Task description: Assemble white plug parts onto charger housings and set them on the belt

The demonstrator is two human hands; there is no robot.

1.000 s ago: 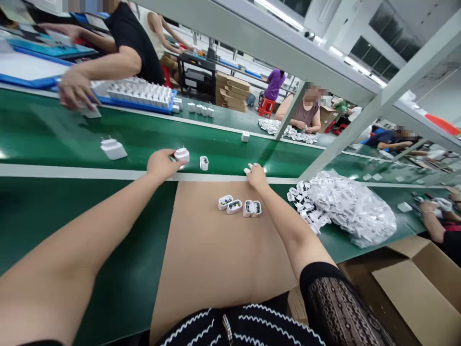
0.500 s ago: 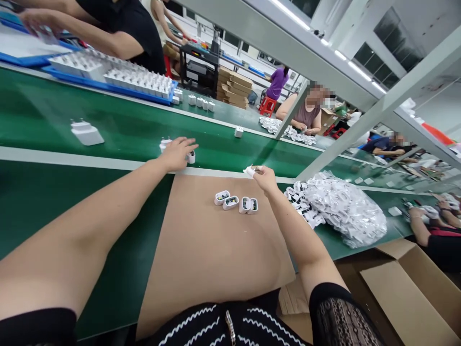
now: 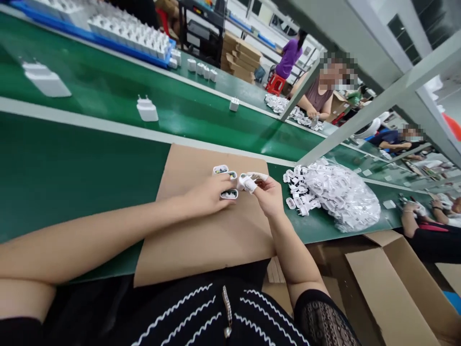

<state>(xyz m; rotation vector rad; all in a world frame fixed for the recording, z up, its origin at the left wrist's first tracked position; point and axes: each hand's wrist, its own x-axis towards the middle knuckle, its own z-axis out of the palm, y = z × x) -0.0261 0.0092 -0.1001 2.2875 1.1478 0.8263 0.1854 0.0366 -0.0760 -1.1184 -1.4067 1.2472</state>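
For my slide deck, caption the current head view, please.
Left hand holding an open white oval plastic housing, right hand a small white plastic piece, over flat brown cardboard.

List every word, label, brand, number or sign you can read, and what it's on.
No text is readable.
White housing at the left hand: none legible.
White piece in the right hand: none legible.
Clear bag: none legible.
Open carton: none legible.
Black equipment at the back: pale patch, possibly a label, too small and blurred to read.
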